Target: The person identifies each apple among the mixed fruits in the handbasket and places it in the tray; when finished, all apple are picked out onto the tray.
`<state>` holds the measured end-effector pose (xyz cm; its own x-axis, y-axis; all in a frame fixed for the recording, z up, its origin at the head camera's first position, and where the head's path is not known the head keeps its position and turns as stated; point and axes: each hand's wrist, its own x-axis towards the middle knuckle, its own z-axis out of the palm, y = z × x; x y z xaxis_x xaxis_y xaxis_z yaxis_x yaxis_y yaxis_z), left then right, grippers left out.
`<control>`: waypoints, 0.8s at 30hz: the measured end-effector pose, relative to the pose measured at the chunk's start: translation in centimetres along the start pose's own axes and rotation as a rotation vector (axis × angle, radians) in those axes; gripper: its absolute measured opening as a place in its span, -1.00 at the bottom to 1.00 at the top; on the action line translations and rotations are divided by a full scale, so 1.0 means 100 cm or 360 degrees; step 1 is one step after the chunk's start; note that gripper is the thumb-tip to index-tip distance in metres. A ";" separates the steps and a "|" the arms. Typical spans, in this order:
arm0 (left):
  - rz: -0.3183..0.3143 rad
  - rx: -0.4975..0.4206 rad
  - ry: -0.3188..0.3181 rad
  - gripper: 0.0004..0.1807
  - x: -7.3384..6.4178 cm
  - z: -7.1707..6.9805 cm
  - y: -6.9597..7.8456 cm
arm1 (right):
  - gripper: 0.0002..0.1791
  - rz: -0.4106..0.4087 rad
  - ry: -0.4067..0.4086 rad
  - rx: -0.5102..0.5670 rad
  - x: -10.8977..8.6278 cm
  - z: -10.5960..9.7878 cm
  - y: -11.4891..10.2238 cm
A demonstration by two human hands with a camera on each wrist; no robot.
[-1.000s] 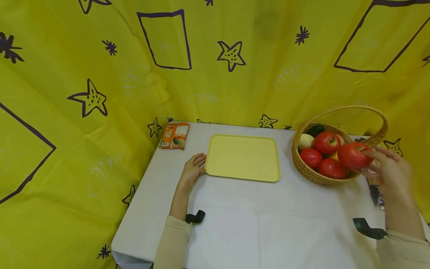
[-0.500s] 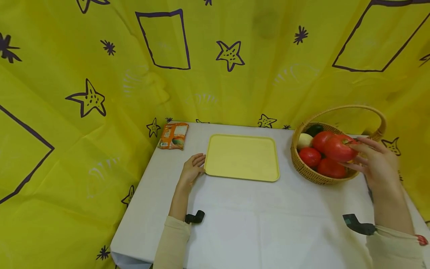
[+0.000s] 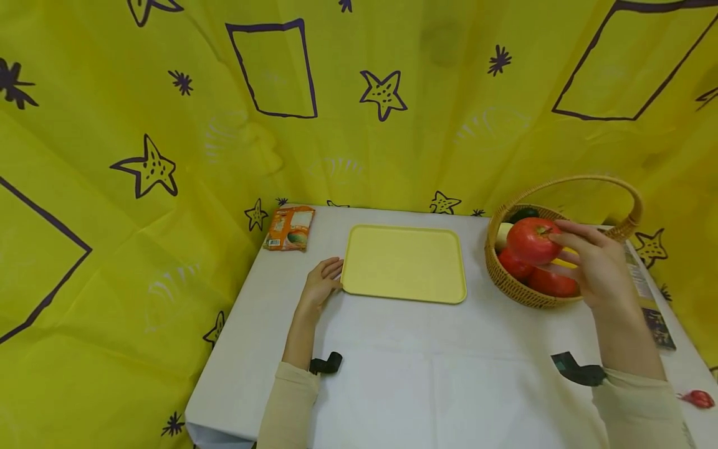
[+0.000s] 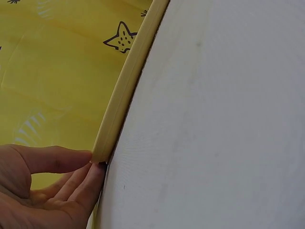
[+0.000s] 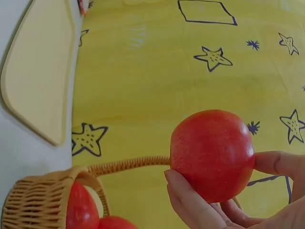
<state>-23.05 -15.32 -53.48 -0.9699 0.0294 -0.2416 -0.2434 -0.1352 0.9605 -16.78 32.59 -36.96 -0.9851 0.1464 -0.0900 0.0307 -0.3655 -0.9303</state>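
My right hand (image 3: 589, 265) grips a red apple (image 3: 533, 240) and holds it above the left rim of the wicker basket (image 3: 507, 284). In the right wrist view the red apple (image 5: 213, 153) sits between thumb and fingers (image 5: 183, 195), with the basket (image 5: 35, 207) below it. More red fruit (image 3: 552, 282), a pale one and a dark one lie in the basket. My left hand (image 3: 323, 282) rests on the table and pinches the left edge of the empty yellow tray (image 3: 404, 262). In the left wrist view its fingertips (image 4: 90, 164) hold the tray's rim (image 4: 121, 100).
An orange snack packet (image 3: 290, 227) lies at the table's back left. A printed flat packet (image 3: 650, 302) and a small red thing (image 3: 697, 398) lie on the right side. Yellow star-patterned cloth (image 3: 168, 125) hangs around the white table (image 3: 426, 374).
My right hand has carried the red apple up and leftward, from the basket's right side to over its left rim. The left hand has stayed on the tray's edge.
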 end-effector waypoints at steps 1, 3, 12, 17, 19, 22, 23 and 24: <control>-0.0005 -0.0004 0.0004 -0.17 0.000 0.000 0.000 | -0.78 -0.0001 -0.0012 -0.0006 0.000 0.003 0.000; -0.0011 -0.0003 0.0011 -0.17 -0.001 -0.001 -0.002 | -0.78 -0.0007 -0.0034 -0.0023 0.001 0.009 0.002; -0.0002 -0.0032 0.0008 -0.18 0.000 0.000 -0.002 | -0.78 -0.0006 -0.0146 -0.0049 0.005 0.028 0.006; 0.0000 -0.0023 0.0016 -0.18 0.003 0.000 -0.002 | -0.79 0.0071 -0.0167 -0.0089 0.011 0.039 0.009; 0.0004 -0.0017 0.0015 -0.18 0.003 0.000 -0.002 | -0.79 0.0111 -0.0165 -0.0115 0.015 0.044 0.011; 0.0001 -0.0010 0.0017 -0.19 0.003 0.000 -0.001 | -0.78 0.0166 -0.0154 -0.0144 0.020 0.052 0.014; 0.0003 -0.0010 0.0013 -0.19 0.002 0.000 0.000 | -0.78 0.0182 -0.0155 -0.0160 0.022 0.054 0.016; 0.0002 -0.0012 0.0011 -0.19 0.002 0.000 0.000 | -0.78 0.0199 -0.0156 -0.0168 0.024 0.056 0.018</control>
<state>-23.24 -15.29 -53.57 -0.9701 0.0221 -0.2417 -0.2423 -0.1425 0.9597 -20.07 27.12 -36.83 -0.9841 0.0139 -0.1773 0.1667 -0.2758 -0.9466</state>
